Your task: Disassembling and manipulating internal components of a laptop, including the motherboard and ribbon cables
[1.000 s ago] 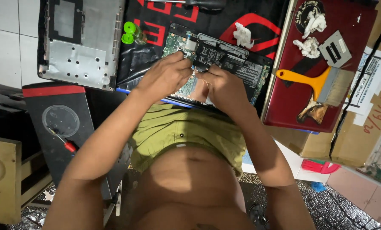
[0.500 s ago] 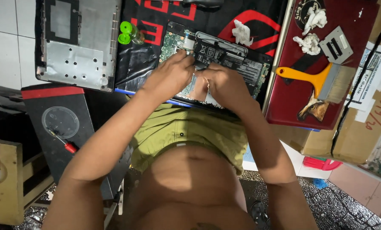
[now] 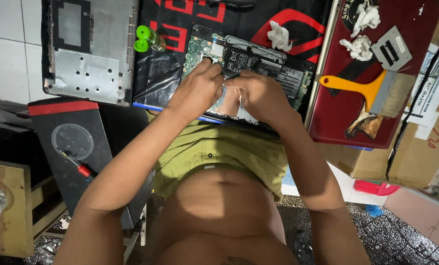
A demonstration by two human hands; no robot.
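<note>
The opened laptop base with its green circuit board and black battery (image 3: 258, 64) lies on the person's lap edge at twelve o'clock. The left hand (image 3: 197, 91) and right hand (image 3: 258, 95) press curled fingers onto it; whether they pinch anything, I cannot tell. At three o'clock an orange-handled flat brush (image 3: 371, 88) rests on a red laptop lid (image 3: 415, 29); at ten o'clock lies a grey plastic bottom cover (image 3: 89, 64).

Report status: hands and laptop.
Left hand and right hand both down on open laptop internals. Grip unclear. Nothing blocking; brush off right.
</note>
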